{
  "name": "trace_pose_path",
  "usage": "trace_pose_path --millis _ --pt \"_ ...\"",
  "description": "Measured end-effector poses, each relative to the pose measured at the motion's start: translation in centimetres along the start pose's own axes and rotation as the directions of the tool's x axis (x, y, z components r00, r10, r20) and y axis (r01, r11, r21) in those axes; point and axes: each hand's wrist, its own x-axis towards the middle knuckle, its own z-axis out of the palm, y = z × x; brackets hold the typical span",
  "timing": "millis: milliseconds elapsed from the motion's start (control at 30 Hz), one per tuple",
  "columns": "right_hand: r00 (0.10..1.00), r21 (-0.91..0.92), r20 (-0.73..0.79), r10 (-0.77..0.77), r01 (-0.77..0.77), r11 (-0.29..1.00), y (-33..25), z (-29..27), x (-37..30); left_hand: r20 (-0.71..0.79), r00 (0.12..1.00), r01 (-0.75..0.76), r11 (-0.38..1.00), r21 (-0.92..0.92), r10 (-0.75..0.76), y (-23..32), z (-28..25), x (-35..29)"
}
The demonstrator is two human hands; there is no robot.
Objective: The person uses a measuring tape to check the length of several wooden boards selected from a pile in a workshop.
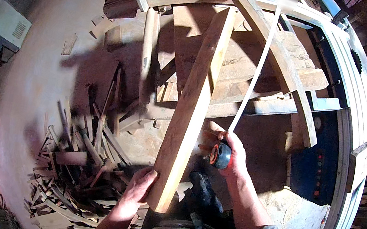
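A long squared wooden beam [187,115] runs from near my waist up and away across the middle of the view. My left hand [137,185] is closed round the left side of its near end. To the right of the beam, my right hand [234,159] grips a black and orange tape measure [220,156]. Its pale blade [255,73] is drawn out far toward the top, over the boards and past a curved wooden piece [278,52]. The far end of the blade leaves the view.
Wooden boards [240,58] lie on a frame beyond the beam. A machine with a long pale metal rail [351,124] and a blue cabinet [315,162] stands on the right; a toothed saw blade [356,61] shows there. Scrap wood [66,192] is heaped on the floor at left.
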Motion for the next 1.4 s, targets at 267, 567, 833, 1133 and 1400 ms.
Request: trace_pose_path --millis 267,567,833,1133,1400 --pt "0.998 -0.065 -0.063 0.016 -0.02 0.998 -0.7 0.4 1.0 -0.077 0.972 -0.134 0.799 0.586 0.22 -0.1 0.8 0.3" --pt "0.999 -0.085 0.007 -0.037 0.038 0.996 -1.3 -0.9 1.5 -0.096 0.911 -0.129 0.497 0.858 0.401 1.3 2.8 -0.9" --pt "0.998 -0.071 -0.013 -0.062 0.061 0.996 -3.2 -1.8 0.9 -0.032 0.825 0.038 0.002 0.999 0.564 5.0 5.4 -4.7" --pt "0.998 -0.23 -0.055 -0.012 -0.001 0.973 -5.3 -2.8 0.1 0.117 0.757 0.07 -0.258 0.964 0.642 5.6 3.2 -4.7" --pt "0.997 -0.28 -0.08 -0.002 -0.021 0.96 -5.8 -4.4 -0.8 0.232 0.686 -0.024 -0.297 0.955 0.69 3.9 2.3 -4.4"
